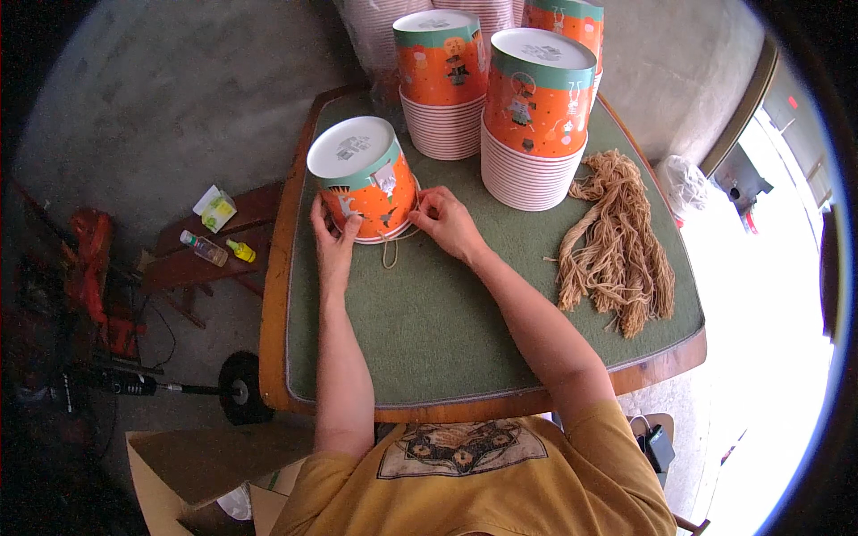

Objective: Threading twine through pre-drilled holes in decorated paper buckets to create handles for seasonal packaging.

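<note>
"Since you're reading from the left, what is that first hand doing?"

"The left hand (334, 237) is clasped on an orange-and-green paper bucket (368, 181), fingers along its left wall and thumb low on the near side, by the rim."

"And how does the bucket sit?"

"Upside down on the green-topped counter (429, 357), white base up, squarely between the two hands. Its axis is near upright; the top seems tipped leftward, though the wide lens may be bending that."

"What comes next, moving right?"

"A thin tan cord (396, 254) at the near lower rim. One loop of it drops onto the green cloth, toward the person, about midway between the left thumb and the right fingertips."

"Which hand is nearer to it, then?"

"To the loop, neither clearly. But the cord runs sideways from there, rightward along the rim to the right hand (450, 225), so I'd judge that one better placed."

"How does its grip stand?"

"Thumb and forefinger pressed together just beside the bucket's right wall, apparently pinching the cord; the exact hold is too small to make out."

"And farther right?"

"A rear stack of inverted buckets (442, 89), then a front stack of inverted buckets (536, 125), and last a loose bundle of tan cords (617, 250), well apart from the right hand."
</note>
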Demonstrator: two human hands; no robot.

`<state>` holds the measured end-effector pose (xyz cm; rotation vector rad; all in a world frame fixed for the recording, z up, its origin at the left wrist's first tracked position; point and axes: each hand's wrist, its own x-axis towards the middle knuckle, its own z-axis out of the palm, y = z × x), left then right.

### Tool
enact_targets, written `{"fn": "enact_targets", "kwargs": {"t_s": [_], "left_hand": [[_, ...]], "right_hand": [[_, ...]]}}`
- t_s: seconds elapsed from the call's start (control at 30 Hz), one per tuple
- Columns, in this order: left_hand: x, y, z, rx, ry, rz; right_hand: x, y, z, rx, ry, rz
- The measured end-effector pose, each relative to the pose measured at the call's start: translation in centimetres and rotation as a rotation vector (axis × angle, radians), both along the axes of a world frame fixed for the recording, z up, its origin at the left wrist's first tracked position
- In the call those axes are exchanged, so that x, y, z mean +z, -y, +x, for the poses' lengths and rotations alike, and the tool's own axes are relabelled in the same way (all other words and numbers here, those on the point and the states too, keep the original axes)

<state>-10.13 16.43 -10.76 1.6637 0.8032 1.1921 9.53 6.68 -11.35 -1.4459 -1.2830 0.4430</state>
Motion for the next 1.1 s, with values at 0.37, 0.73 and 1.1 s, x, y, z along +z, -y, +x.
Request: {"fn": "enact_targets", "kwargs": {"t_s": [0.37,0.73,1.1], "left_hand": [[-0.9,-0.6,-0.3,0.031,-0.094,0.107],[-0.7,-0.7,-0.4,-0.008,-0.077,0.081],[-0.4,-2.8,-1.2,0.021,0.020,0.046]], "right_hand": [[-0.7,-0.3,-0.3,-0.061,-0.014,0.027],[-0.3,-0.5,0.2,-0.050,-0.047,-0.059],[-1.3,-4.5,-0.9,0.095,-0.276,-0.089]]}}
